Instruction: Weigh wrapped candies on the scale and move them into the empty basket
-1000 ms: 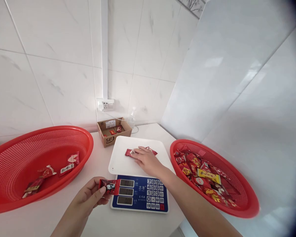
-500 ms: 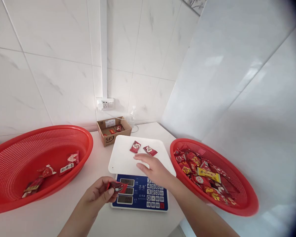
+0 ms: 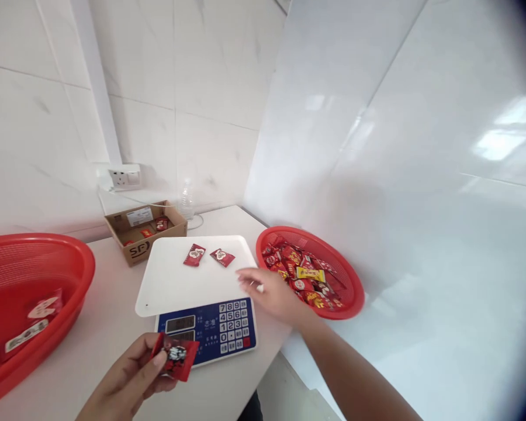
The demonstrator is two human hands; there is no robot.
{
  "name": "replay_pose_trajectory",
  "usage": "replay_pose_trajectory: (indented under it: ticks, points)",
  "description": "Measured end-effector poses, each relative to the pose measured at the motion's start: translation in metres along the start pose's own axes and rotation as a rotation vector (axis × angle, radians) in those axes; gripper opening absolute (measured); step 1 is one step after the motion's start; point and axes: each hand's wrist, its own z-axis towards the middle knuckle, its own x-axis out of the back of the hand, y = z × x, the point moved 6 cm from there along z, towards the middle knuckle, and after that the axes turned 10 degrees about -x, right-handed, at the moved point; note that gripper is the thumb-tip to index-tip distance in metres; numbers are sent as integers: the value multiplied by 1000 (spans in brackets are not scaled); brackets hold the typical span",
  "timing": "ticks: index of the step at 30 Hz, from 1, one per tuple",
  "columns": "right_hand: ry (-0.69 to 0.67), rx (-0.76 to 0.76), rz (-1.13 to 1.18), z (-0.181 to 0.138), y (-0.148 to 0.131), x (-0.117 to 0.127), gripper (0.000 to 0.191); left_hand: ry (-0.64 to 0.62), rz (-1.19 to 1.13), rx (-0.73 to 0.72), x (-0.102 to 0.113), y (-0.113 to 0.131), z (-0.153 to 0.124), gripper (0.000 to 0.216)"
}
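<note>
My left hand (image 3: 135, 374) pinches a red wrapped candy (image 3: 177, 356) with dark and silver print, in front of the scale's display; whether there is more than one packet in the fingers I cannot tell. My right hand (image 3: 272, 292) hovers over the right edge of the white weighing pan (image 3: 193, 286), fingers loosely apart and nothing in them. On the pan lie two dark red wrapped candies, one on the left (image 3: 195, 255) and one on the right (image 3: 222, 256). The scale's blue keypad panel (image 3: 211, 323) shows below the pan.
At right, a red basket (image 3: 355, 292) holds many wrapped candies, a yellow one on top. Another red basket (image 3: 81, 257) with a few packets stands at left. Behind are a cardboard box (image 3: 134, 251) with a few candies, a clear bottle (image 3: 186, 200) and a wall socket (image 3: 121, 177).
My view has swung right, so things sit further left. My right hand has moved from over the pan's middle to its right edge, towards the right basket. The left hand still holds the candy.
</note>
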Motion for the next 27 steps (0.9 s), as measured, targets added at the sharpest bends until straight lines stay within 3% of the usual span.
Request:
replay_pose_trajectory:
  ticks: [2, 4, 5, 8, 12, 16, 19, 22, 27]
  points:
    - [184, -112, -250, 10, 37, 40, 35, 124, -134, 68, 11, -5, 0, 30]
    - [212, -326, -568, 15, 80, 68, 41, 236, -206, 70, 20, -4, 0, 35]
    - [163, -446, -711, 15, 101, 78, 43, 260, -228, 76, 21, -3, 0, 37]
    - [96, -578, -795, 9, 141, 94, 41, 251, -306, 136, 19, -4, 1, 41]
    - [108, -610, -789, 0, 153, 100, 37, 226, -319, 162, 24, -8, 6, 50]
    - [231, -574, -666, 5, 125, 101, 42, 267, -259, 273, 34, -22, 9, 56]
    - [273, -375, -362, 19, 81, 80, 37, 221, -270, 229, 26, -18, 7, 51]
    - [127, -120, -214, 37, 29, 29, 24, 151, -298, 187, 10, -8, -2, 42]
    - [-47, 172, -352, 59, -33, -68, 20, 147, -277, 153, 8, -1, -11, 41]
